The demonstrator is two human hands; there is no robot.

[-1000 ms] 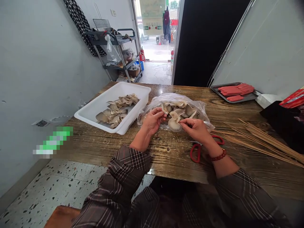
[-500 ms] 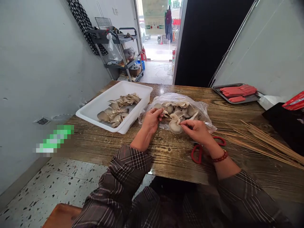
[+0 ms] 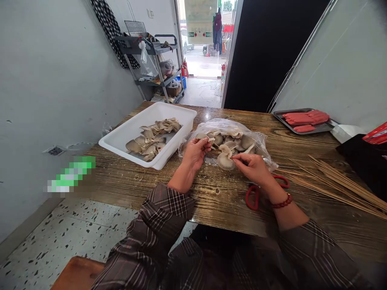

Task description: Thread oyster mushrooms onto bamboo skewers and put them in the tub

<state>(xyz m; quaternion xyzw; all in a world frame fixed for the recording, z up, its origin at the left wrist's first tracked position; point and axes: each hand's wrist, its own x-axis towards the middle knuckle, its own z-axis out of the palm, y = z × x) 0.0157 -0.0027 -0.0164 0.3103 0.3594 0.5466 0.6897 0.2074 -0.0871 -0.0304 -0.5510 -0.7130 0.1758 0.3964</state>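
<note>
Well, the left hand (image 3: 195, 154) pinches a part-hidden piece (image 3: 211, 139) (mushroom, perhaps).

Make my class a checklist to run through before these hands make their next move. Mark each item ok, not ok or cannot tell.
1. Right hand grips a mushroom: ok, pinched at the fingertips.
2. Left hand grips a mushroom piece: ok, also at the fingertips.
3. Mushrooms visible in the clear bag: ok, just beyond the hands.
4. Scissors away from the right arm: not ok, partly hidden by it.
5. Scissor blades shut: cannot tell, mostly covered.
6. Skewers gathered neatly: not ok, fanned across the table.
</note>
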